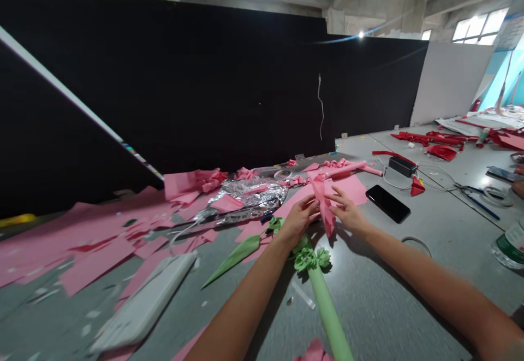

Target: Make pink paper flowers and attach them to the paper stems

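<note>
Between my two hands stands a folded piece of pink paper (325, 208), its lower end pointed. My left hand (301, 219) has its fingers closed on the paper's left side. On the other side my right hand (346, 211) touches it with fingers spread. Just below my left hand lies a green paper stem (327, 306) with crumpled green paper clusters (307, 257) at its upper end. A pointed green paper leaf (235, 257) reaches out to the left. Part of the stem's top is hidden by my left hand.
Pink paper sheets and scraps (98, 257) cover the left. Near them lie a white flat device (147, 301) and crinkled clear plastic (254, 200). To the right are a black phone (388, 203), a power adapter (403, 166), scissors (477, 197) and a bottle (510, 246). A black partition (204, 88) stands behind.
</note>
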`<state>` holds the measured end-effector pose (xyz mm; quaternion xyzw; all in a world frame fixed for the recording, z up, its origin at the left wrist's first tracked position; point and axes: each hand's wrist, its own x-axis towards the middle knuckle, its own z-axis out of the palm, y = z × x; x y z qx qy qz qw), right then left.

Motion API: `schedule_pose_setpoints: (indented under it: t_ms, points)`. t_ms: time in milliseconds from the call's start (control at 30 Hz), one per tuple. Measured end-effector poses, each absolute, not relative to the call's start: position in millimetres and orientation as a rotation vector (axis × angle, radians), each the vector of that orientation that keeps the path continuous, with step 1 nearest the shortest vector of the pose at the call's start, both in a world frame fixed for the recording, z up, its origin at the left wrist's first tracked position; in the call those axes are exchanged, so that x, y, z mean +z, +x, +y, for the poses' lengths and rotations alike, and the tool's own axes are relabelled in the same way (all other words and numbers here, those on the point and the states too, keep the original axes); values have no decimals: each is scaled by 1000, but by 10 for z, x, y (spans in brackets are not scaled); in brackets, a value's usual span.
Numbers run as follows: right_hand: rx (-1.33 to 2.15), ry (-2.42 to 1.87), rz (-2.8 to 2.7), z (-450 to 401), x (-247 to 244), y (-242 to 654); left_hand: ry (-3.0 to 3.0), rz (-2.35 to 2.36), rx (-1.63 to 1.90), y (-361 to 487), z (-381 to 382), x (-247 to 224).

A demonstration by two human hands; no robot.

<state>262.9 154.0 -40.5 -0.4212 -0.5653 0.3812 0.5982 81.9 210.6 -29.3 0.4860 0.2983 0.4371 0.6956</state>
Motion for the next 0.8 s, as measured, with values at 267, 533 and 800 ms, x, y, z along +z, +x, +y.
schedule_pose_setpoints:
  t_ms: [267, 533, 800]
  points:
    - [904, -975, -1312, 1498, -465, 2723, 1074, 680, 1024, 760, 2140, -238]
    - [834, -996, -1264, 1460, -444, 2767, 1104, 669, 936, 826, 2078, -225]
    - [845, -943, -1316, 1504, -439, 2684, 1123, 642, 863, 853, 2022, -246]
